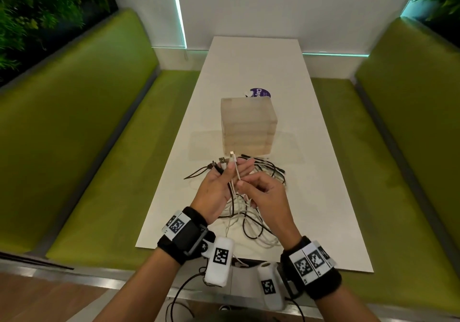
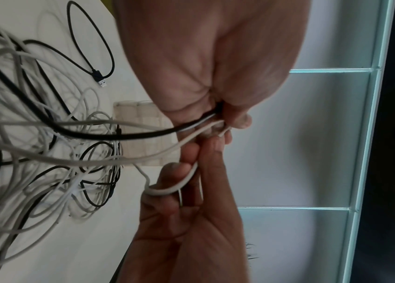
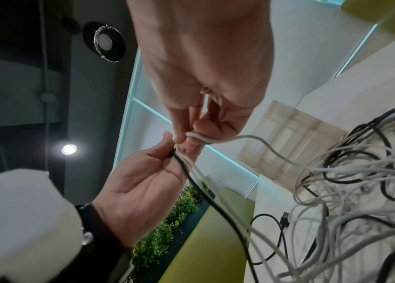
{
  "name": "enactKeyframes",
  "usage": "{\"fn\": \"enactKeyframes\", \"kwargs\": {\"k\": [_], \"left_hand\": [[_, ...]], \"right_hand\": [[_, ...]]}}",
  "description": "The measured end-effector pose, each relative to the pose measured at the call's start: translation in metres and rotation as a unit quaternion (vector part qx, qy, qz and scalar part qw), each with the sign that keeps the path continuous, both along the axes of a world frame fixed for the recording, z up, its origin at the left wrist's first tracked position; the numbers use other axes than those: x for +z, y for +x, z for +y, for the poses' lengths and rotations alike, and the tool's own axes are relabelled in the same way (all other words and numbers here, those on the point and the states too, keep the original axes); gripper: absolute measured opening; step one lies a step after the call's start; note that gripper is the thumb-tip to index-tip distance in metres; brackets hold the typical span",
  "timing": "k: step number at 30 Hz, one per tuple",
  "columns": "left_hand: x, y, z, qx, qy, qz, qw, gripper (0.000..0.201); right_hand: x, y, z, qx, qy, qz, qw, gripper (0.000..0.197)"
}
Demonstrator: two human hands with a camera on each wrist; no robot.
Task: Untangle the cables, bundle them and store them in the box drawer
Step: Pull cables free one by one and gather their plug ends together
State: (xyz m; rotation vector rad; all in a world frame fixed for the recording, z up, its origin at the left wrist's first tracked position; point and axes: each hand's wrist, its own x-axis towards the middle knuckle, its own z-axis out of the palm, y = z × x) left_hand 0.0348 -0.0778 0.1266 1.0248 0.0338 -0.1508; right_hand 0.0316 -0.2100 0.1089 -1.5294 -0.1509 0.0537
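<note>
A tangle of white and black cables (image 1: pixel 258 224) lies on the near end of the white table (image 1: pixel 323 172), in front of a pale wooden box (image 1: pixel 249 125). My left hand (image 1: pixel 229 171) is raised above the tangle and grips several cable ends, their plugs (image 1: pixel 225 162) pointing up. In the left wrist view its fingers (image 2: pixel 237 120) pinch a black cable (image 2: pixel 119 136) and white ones. My right hand (image 1: pixel 242 184) pinches one white cable (image 1: pixel 237 173) just below the left hand; the right wrist view shows this white cable (image 3: pixel 200 137) looped between its fingertips.
A round purple lid (image 1: pixel 260 93) lies behind the box. Green padded benches (image 1: pixel 99 147) run along both long sides of the table. A loose black cable with a USB plug (image 2: pixel 99 78) lies apart from the tangle. The table's far half is bare.
</note>
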Motion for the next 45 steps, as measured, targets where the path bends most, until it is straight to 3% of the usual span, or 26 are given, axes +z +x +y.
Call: {"fn": "enactKeyframes", "kwargs": {"k": [4,6,9,13,17,23,26,28,30,32,34,36,38,43,45], "left_hand": [[-0.002,-0.002,0.002,0.0,0.003,-0.004,1.0,0.026],[0.002,-0.003,0.003,0.021,-0.001,0.007,1.0,0.027],[0.01,-0.003,0.005,0.055,-0.025,0.012,0.998,0.027],[0.013,-0.008,0.005,0.066,0.027,-0.011,0.997,0.029],[0.035,-0.004,0.021,0.093,-0.04,-0.033,0.994,0.026],[0.064,0.006,0.068,0.188,-0.04,-0.075,0.978,0.033],[0.05,0.011,0.067,0.185,0.026,-0.04,0.982,0.034],[0.035,0.012,0.054,0.165,0.059,-0.016,0.984,0.032],[0.028,0.009,0.043,0.141,0.058,-0.011,0.988,0.032],[0.029,0.006,0.034,0.118,0.044,-0.017,0.992,0.031],[0.035,0.004,0.029,0.101,0.037,-0.031,0.994,0.028],[0.041,0.004,0.026,0.097,0.039,-0.051,0.993,0.025],[0.047,0.006,0.032,0.119,0.046,-0.065,0.99,0.024],[0.048,0.022,0.08,0.221,0.029,-0.048,0.974,0.025],[0.038,0.022,0.083,0.215,0.096,-0.03,0.971,0.023]], "right_hand": [[0.002,0.0,-0.001,0.043,-0.026,-0.016,0.999,0.002],[-0.001,0.003,-0.004,0.112,-0.115,-0.017,0.987,0.014],[-0.007,0.013,-0.01,0.191,-0.263,-0.028,0.945,0.028],[-0.016,0.032,-0.018,0.211,-0.273,-0.05,0.937,0.014],[-0.032,0.047,-0.033,0.244,-0.351,-0.038,0.903,0.012],[-0.048,0.052,-0.064,0.165,-0.314,-0.006,0.935,0.035],[-0.044,0.044,-0.06,0.137,-0.184,0.026,0.973,0.035],[-0.036,0.038,-0.047,0.133,-0.139,0.025,0.981,0.024],[-0.029,0.036,-0.032,0.135,-0.152,0.006,0.979,0.011],[-0.03,0.04,-0.022,0.15,-0.218,-0.038,0.964,0.047],[-0.035,0.044,-0.015,0.202,-0.301,-0.085,0.928,0.063],[-0.039,0.045,-0.008,0.253,-0.317,-0.103,0.908,0.044],[-0.041,0.045,-0.007,0.267,-0.29,-0.077,0.916,0.016],[-0.042,0.042,-0.028,0.258,-0.276,-0.006,0.926,0.022],[-0.033,0.04,-0.028,0.233,-0.212,0.014,0.949,0.022]]}}
